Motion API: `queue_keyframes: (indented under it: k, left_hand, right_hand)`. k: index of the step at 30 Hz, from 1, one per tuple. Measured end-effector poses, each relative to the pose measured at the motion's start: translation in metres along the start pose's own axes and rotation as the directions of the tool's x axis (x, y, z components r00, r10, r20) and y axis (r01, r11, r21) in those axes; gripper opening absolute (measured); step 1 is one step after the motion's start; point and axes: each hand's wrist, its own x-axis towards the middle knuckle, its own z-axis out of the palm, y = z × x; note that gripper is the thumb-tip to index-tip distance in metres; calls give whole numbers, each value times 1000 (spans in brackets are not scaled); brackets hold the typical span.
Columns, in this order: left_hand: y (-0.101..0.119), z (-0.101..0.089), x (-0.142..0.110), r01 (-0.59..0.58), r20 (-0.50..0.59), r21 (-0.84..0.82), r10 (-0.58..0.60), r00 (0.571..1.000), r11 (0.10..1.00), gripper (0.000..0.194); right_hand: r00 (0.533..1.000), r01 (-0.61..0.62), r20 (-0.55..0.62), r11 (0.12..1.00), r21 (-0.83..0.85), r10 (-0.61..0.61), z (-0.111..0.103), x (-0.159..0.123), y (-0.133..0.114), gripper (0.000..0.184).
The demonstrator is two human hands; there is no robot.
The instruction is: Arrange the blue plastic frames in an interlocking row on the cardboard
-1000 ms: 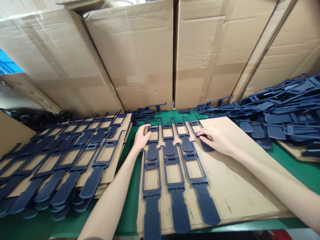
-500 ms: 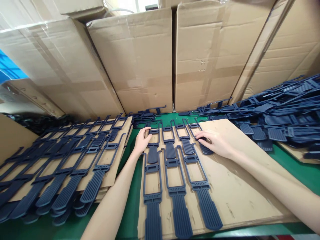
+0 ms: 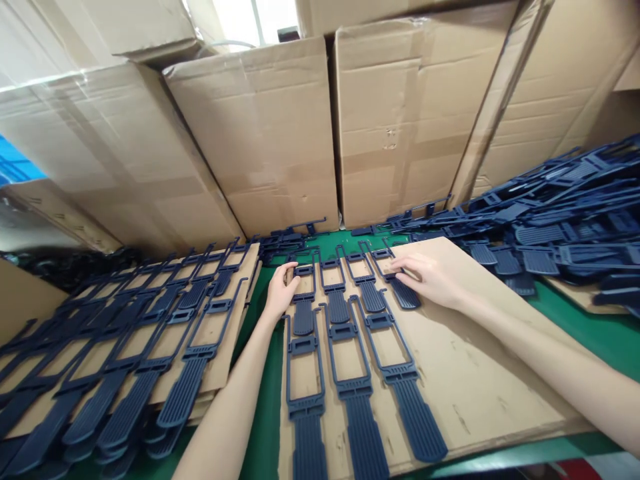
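Dark blue plastic pieces, each a rectangular frame with a ribbed paddle end, lie in two rows on a cardboard sheet (image 3: 465, 360). My left hand (image 3: 283, 288) is at the sheet's far left corner, its thumb and fingers curled around the side of the leftmost back-row piece (image 3: 303, 317). At the right end of that row, my right hand (image 3: 425, 275) pinches the frame of another piece (image 3: 406, 295), whose paddle rests on the cardboard. Two back-row pieces (image 3: 339, 307) lie between my hands. Nearer me is the front row, including a long piece (image 3: 419, 417).
On the left, a stack of cardboard sheets (image 3: 223, 360) carries many similar pieces. A heap of loose pieces (image 3: 560, 220) lies at the right on the green table (image 3: 570, 340). Tall cardboard boxes (image 3: 260, 133) wall off the back.
The view has shifted slightly, with the boxes sitting lower and further left. Both hands stay at the same back-row pieces, with the right fingers slightly shifted.
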Motion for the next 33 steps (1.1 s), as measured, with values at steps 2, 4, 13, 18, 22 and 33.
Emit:
queue_keyframes:
  k: [2, 4, 13, 18, 22, 33]
  left_hand:
    - [-1, -1, 2, -3, 2, 0, 3, 1000, 1000, 35]
    - [-2, -1, 2, -4, 3, 1, 4, 1000, 1000, 35]
    - [1, 0, 1, 13, -1, -8, -13, 1000, 1000, 35]
    - [1, -1, 2, 14, 6, -9, -14, 1000, 1000, 35]
    - [0, -2, 2, 16, 7, -13, -16, 1000, 1000, 36]
    - [1, -2, 1, 27, 4, -9, -27, 1000, 1000, 35]
  right_hand:
    - [997, -21, -70, 998, -66, 16, -11, 2, 8, 19]
    - [988, -73, -144, 984, -161, 50, -24, 1, 22, 20]
    - [842, -533, -291, 617, -579, 454, -72, -30, 98, 43]
    - [820, -544, -252, 562, -624, 514, -70, -35, 108, 37]
    - [818, -532, -223, 551, -643, 530, -65, -35, 113, 38]
    - [886, -428, -182, 605, -671, 426, -68, -4, 109, 31]
